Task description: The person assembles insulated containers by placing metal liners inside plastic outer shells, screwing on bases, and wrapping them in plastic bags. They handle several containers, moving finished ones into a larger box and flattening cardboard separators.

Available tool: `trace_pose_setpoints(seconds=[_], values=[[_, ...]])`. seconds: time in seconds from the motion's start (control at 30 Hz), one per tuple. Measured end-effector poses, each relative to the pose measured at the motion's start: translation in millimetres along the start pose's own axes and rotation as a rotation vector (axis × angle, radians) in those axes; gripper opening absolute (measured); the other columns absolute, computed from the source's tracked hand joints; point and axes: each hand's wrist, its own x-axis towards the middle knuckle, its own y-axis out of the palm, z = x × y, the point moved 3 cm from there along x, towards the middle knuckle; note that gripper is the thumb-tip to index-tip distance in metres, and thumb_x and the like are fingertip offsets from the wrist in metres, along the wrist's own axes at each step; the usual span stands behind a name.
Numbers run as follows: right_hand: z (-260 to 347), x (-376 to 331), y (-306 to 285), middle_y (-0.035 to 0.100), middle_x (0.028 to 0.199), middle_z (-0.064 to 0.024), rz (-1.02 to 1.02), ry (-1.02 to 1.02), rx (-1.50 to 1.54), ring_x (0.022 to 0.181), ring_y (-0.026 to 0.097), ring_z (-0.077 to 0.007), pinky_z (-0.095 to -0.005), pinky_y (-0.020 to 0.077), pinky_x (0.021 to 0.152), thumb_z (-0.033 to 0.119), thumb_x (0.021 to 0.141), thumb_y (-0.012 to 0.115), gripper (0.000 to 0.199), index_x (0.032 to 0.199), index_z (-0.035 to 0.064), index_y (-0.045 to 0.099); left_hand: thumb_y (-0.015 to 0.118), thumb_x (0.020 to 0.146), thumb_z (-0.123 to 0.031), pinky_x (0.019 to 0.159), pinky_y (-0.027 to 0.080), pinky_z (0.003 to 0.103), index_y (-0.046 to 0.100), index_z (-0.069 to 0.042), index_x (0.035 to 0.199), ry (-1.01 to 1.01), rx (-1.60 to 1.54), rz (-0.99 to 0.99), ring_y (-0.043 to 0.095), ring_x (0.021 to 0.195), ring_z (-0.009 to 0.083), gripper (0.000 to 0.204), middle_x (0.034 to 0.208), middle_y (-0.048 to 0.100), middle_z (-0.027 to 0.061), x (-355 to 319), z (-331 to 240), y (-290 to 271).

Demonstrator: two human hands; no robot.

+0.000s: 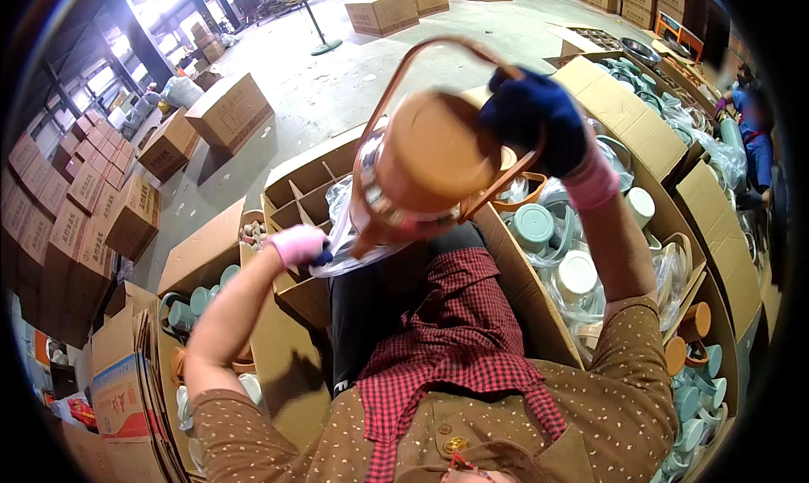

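Note:
An orange-brown thermos jug [438,150] with a long loop handle is held tilted above my lap, slightly blurred. My right hand [539,117], in a dark blue glove with a pink cuff, is closed on the jug's upper right side by the handle. My left hand [305,247], gloved the same way, pinches a clear plastic bag [345,260] beside the jug's lower end. Whether the bag is around the jug's base I cannot tell. Under them stands a carton with cardboard dividers [295,198].
To the right, an open carton holds several bagged jugs with green lids [533,224] and white lids [577,272]. More jugs [695,399] fill cartons farther right and at left. Closed cartons [229,112] stand across the floor. A person in blue [754,138] is at far right.

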Motion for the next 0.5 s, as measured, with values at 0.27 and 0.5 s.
trace_pose_setpoints(seconds=[0.27, 0.5], values=[[66.8, 2.3, -77.6, 0.067, 0.076, -0.0031, -0.319, -0.136, -0.151, 0.057, 0.053, -0.0061, -0.0206, 0.037, 0.051, 0.028, 0.095, 0.057, 0.03, 0.104, -0.0002, 0.063, 0.042, 0.099, -0.001, 0.093, 0.053, 0.037, 0.052, 0.004, 0.128, 1.084, 0.016, -1.336, 0.065, 0.104, 0.0267, 0.03, 0.117, 0.063, 0.0156, -58.1, -127.8, -286.7], [103.2, -9.1, -76.9, 0.068, 0.075, -0.0065, -0.422, 0.053, -0.444, 0.054, 0.055, -0.0082, -0.0218, 0.0408, 0.05, 0.024, 0.091, 0.059, 0.028, 0.102, -0.0013, 0.062, 0.044, 0.101, -0.026, 0.091, 0.05, 0.04, 0.052, 0.002, 0.124, 0.524, -1.064, -0.878, 0.061, 0.105, 0.0285, 0.037, 0.115, 0.063, 0.0177, 167.3, -168.6, -131.8]])
